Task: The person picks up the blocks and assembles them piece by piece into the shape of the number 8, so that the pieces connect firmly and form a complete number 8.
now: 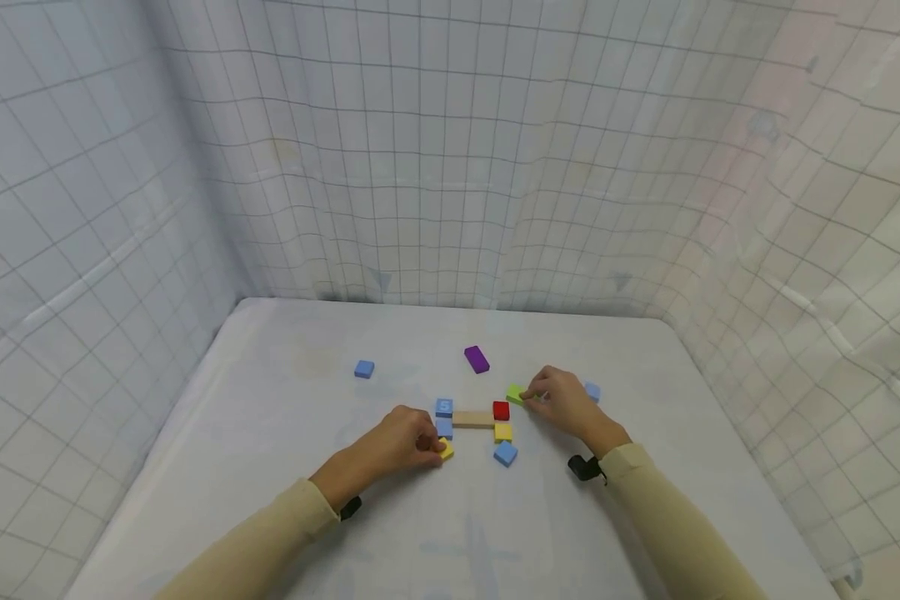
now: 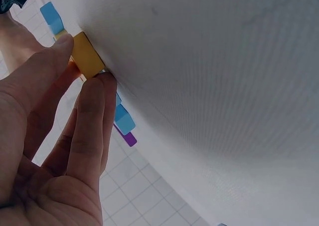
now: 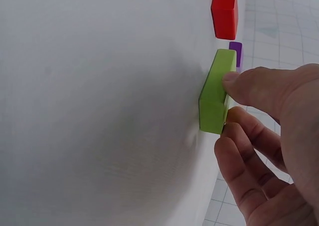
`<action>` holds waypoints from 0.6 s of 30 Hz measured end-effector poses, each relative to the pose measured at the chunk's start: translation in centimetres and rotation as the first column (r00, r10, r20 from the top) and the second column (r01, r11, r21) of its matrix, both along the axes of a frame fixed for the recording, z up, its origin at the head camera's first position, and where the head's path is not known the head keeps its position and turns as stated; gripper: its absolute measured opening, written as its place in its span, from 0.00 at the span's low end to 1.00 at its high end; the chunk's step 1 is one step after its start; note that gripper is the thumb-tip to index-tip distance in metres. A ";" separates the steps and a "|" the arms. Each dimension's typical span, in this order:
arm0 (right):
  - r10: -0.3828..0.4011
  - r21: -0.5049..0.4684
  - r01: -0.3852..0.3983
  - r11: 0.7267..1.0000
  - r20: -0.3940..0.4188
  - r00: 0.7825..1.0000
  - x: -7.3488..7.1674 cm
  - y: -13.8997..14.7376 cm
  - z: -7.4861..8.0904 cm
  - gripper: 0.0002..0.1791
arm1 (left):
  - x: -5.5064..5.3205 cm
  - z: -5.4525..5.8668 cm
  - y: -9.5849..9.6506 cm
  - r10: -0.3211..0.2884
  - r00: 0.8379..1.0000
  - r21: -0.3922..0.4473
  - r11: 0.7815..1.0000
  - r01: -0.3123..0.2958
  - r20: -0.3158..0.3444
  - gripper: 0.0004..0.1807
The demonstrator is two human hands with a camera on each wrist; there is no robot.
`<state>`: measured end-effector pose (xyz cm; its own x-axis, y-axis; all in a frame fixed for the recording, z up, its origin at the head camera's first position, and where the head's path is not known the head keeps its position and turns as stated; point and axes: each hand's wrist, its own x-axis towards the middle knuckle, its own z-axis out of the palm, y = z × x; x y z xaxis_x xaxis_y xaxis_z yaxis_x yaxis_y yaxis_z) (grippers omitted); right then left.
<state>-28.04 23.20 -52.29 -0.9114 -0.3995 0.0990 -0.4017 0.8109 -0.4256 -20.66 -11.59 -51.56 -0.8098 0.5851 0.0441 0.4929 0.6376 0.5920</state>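
With thumb and fingertips, my left hand [image 1: 399, 442] pinches a yellow block [image 2: 87, 55] on the white table, just in front of a plain blue block [image 1: 444, 429]. Behind that one sits a blue block marked 5 [image 1: 444, 407]. A wooden plank [image 1: 473, 420] runs from these blue blocks to a red block [image 1: 501, 410] and a second yellow block [image 1: 502, 432]. To the right, my right hand [image 1: 566, 403] holds a light green block [image 3: 215, 94], its thumb on one side and fingertips at the other. The green block's far side is hidden in the right wrist view.
A tilted blue block [image 1: 506, 453] lies in front of the second yellow one. Farther back are a purple block [image 1: 477, 359] and a lone blue block [image 1: 364, 369] at left. Another blue block [image 1: 592, 391] is beyond my right hand. Grid-patterned white curtains [image 1: 450, 167] surround the table.
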 end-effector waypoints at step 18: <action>0.018 -0.028 -0.019 0.999 -0.054 0.998 1.8 1.7 -0.7 0.03 | 0.0 -0.3 0.2 0.027 1.000 -0.014 1.000 -0.027 0.004 0.06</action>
